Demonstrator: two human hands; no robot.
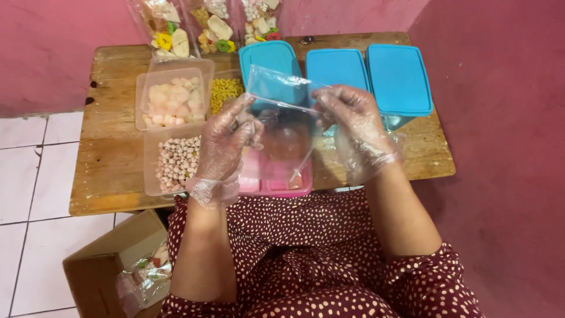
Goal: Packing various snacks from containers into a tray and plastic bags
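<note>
Your left hand (226,138) pinches the bag (282,126) at its nine o'clock edge; your right hand (353,126) pinches the three o'clock edge, fingers closed on film. The bag (thin, limp, slippery under gloves) hangs between them above the tabletop (112,171), so grip near its mouth.

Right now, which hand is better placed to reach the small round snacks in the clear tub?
Probably the left. The left hand pinches the clear plastic bag beside the tub of round snacks. The right hand holds the bag's other edge, nearer the blue lidded boxes.
</note>
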